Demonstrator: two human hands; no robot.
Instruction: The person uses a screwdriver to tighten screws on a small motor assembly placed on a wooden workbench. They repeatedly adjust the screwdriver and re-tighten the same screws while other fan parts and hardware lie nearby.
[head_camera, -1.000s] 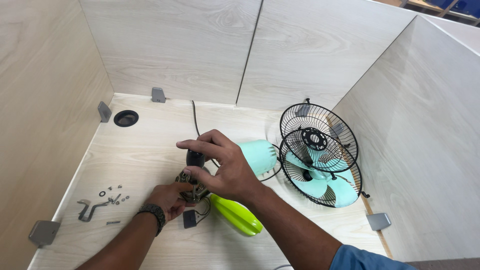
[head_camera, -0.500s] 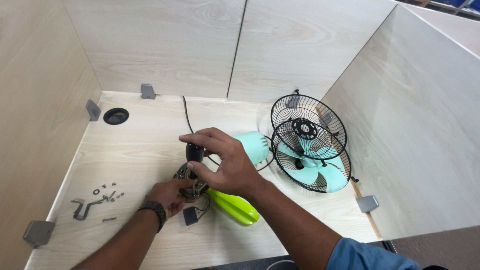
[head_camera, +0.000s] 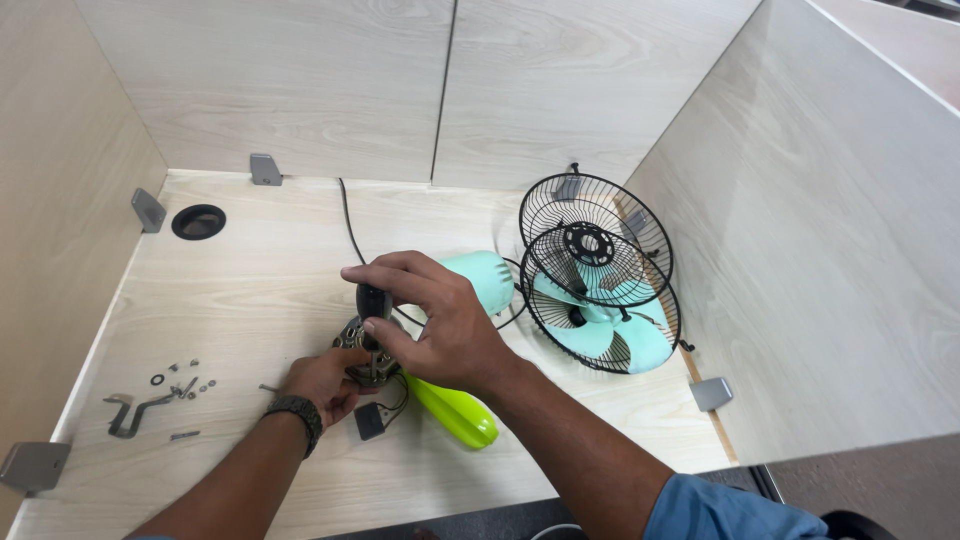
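Observation:
My right hand (head_camera: 435, 320) grips the black handle of a screwdriver (head_camera: 372, 300) held upright over a small metal fan motor (head_camera: 365, 362). My left hand (head_camera: 322, 385), with a dark wristband, holds the motor steady on the table from the near side. A lime-green fan part (head_camera: 455, 412) lies just right of the motor, partly under my right wrist. A mint-green motor housing (head_camera: 485, 275) sits behind my right hand. A small black box on wires (head_camera: 369, 421) lies in front of the motor.
Two black wire fan guards (head_camera: 597, 255) and mint blades (head_camera: 610, 335) lean at the right wall. Loose screws and washers (head_camera: 185, 382) and a metal bracket (head_camera: 135, 412) lie at the left. A black cable (head_camera: 350, 225) runs back; a round hole (head_camera: 198, 221) is at the far left.
Both hands stay on the motor and screwdriver in much the same grip. The view has shifted slightly, with nothing on the table displaced.

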